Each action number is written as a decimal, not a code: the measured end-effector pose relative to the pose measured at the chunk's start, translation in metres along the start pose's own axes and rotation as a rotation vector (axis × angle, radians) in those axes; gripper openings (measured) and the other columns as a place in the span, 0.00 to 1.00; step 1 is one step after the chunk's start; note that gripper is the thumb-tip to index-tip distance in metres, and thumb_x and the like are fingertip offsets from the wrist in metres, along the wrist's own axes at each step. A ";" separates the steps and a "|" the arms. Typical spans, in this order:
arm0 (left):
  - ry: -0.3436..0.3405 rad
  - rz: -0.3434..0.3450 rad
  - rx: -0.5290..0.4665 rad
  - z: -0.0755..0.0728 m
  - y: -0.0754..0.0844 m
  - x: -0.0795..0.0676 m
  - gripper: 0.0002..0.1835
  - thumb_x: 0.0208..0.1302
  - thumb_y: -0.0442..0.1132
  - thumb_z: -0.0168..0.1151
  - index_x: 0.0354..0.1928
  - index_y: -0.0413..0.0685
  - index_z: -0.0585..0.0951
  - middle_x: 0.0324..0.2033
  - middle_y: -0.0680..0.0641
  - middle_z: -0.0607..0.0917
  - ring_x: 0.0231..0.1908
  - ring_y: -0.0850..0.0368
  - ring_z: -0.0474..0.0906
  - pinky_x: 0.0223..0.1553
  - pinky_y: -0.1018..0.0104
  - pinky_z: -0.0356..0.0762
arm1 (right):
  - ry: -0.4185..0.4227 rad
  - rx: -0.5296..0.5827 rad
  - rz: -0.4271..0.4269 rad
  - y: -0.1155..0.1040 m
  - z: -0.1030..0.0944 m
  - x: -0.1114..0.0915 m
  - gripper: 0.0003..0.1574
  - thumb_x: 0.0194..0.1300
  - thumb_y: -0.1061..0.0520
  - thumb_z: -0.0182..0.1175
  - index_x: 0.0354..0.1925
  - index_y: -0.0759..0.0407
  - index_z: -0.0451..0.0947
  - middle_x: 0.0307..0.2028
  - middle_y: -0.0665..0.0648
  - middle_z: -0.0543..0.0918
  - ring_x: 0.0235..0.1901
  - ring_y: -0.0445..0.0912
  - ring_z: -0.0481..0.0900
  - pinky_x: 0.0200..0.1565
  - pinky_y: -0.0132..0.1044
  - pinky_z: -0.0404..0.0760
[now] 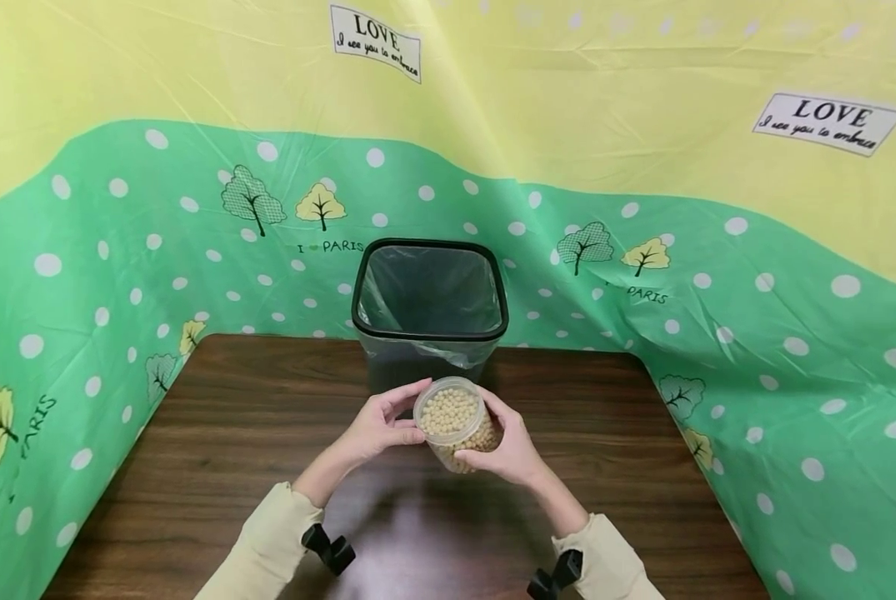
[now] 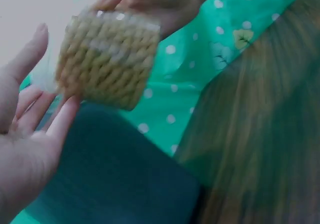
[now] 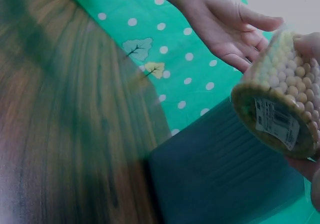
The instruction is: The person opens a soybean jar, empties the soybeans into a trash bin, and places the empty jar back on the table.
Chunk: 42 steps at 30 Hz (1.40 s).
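A clear round jar (image 1: 451, 423) full of small beige balls is held tilted in front of the bin. My right hand (image 1: 513, 446) grips its side, thumb across the near wall. My left hand (image 1: 378, 427) is at the other side, its fingertips right at the jar's rim, fingers spread and fairly straight in the left wrist view. The right wrist view shows a white barcode label (image 3: 276, 121) on the jar's base. Behind the jar stands a dark bin (image 1: 432, 354) with a black rim and a clear plastic liner (image 1: 387, 300).
The hands are above a dark brown wooden table (image 1: 267, 400), with the bin at its back edge. A green and yellow cloth (image 1: 215, 275) with white dots and printed trees hangs around the back and sides. Each forearm wears a black wrist mount (image 1: 329, 550).
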<state>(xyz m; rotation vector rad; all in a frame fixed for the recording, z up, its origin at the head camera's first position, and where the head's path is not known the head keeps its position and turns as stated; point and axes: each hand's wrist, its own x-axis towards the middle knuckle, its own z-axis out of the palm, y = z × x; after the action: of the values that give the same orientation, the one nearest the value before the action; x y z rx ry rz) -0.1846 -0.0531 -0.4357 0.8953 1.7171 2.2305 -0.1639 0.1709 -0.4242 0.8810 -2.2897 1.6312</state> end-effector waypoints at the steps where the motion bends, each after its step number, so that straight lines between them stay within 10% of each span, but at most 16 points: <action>1: 0.005 -0.011 -0.012 0.001 -0.001 0.000 0.41 0.49 0.38 0.69 0.62 0.26 0.61 0.59 0.28 0.64 0.51 0.61 0.72 0.44 0.66 0.77 | 0.005 -0.025 -0.002 0.004 0.001 -0.001 0.52 0.35 0.66 0.73 0.61 0.67 0.63 0.50 0.65 0.75 0.48 0.42 0.73 0.49 0.29 0.71; 9: 0.374 -0.108 0.139 0.034 0.003 -0.005 0.32 0.45 0.29 0.70 0.56 0.33 0.71 0.51 0.35 0.75 0.48 0.48 0.76 0.42 0.64 0.78 | 0.191 -0.275 -0.017 0.017 0.010 -0.005 0.54 0.33 0.53 0.77 0.61 0.59 0.65 0.52 0.57 0.75 0.49 0.45 0.74 0.48 0.33 0.73; 19: 0.051 -0.052 0.051 0.009 0.004 -0.007 0.38 0.48 0.31 0.69 0.62 0.32 0.63 0.59 0.32 0.66 0.54 0.53 0.70 0.47 0.64 0.75 | -0.031 0.039 0.021 -0.003 0.000 -0.005 0.51 0.36 0.70 0.71 0.61 0.68 0.62 0.49 0.67 0.74 0.46 0.44 0.73 0.47 0.30 0.73; 27: 0.289 -0.051 0.111 0.027 -0.004 -0.014 0.35 0.45 0.28 0.70 0.58 0.30 0.67 0.50 0.30 0.74 0.43 0.59 0.77 0.42 0.65 0.78 | 0.142 -0.179 0.004 -0.024 0.011 -0.006 0.50 0.32 0.66 0.74 0.57 0.73 0.65 0.48 0.68 0.76 0.45 0.51 0.75 0.47 0.32 0.73; 35: -0.019 -0.031 -0.050 0.002 0.002 -0.015 0.41 0.49 0.37 0.70 0.62 0.26 0.61 0.57 0.31 0.67 0.49 0.58 0.75 0.44 0.65 0.77 | -0.111 0.153 0.024 -0.001 0.004 -0.010 0.46 0.42 0.64 0.70 0.59 0.70 0.63 0.47 0.68 0.75 0.45 0.41 0.74 0.45 0.32 0.75; 42: 0.288 -0.002 0.068 0.027 0.001 -0.020 0.37 0.45 0.32 0.71 0.59 0.29 0.66 0.53 0.29 0.71 0.46 0.63 0.75 0.44 0.66 0.77 | 0.173 -0.184 0.010 -0.033 0.023 -0.007 0.51 0.32 0.65 0.75 0.57 0.72 0.65 0.49 0.67 0.75 0.46 0.52 0.75 0.48 0.29 0.72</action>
<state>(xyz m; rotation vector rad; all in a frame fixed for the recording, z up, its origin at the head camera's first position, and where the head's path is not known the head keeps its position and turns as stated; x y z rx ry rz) -0.1534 -0.0411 -0.4376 0.6070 1.9207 2.4104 -0.1350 0.1457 -0.4096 0.6608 -2.2810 1.4118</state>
